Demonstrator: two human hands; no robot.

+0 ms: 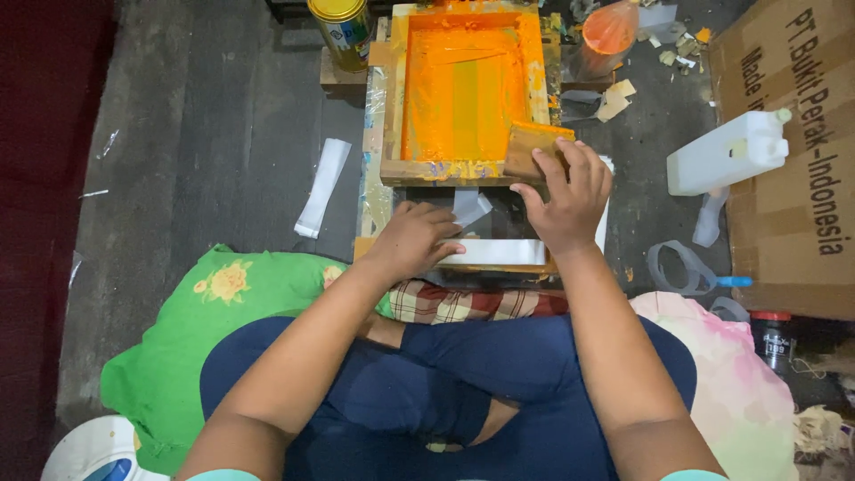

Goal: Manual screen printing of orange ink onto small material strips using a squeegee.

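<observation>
On the dark floor (214, 134) sits an orange paint frame (463, 89). The left hand (414, 240) presses flat on a white strip (494, 252). The right hand (570, 200) grips a wooden scraper (533, 147).

— What do I have around the work?

— A gold-lidded can (341, 28) at top left, a white plastic jug (728, 153) lying against a cardboard box (795, 160) on the right.

— And lower down?

— I see a green flowered cushion (191, 334) on the left, a pink cloth (737, 387) on the right, and a white strip (322, 187) on the dark floor (205, 116).
</observation>
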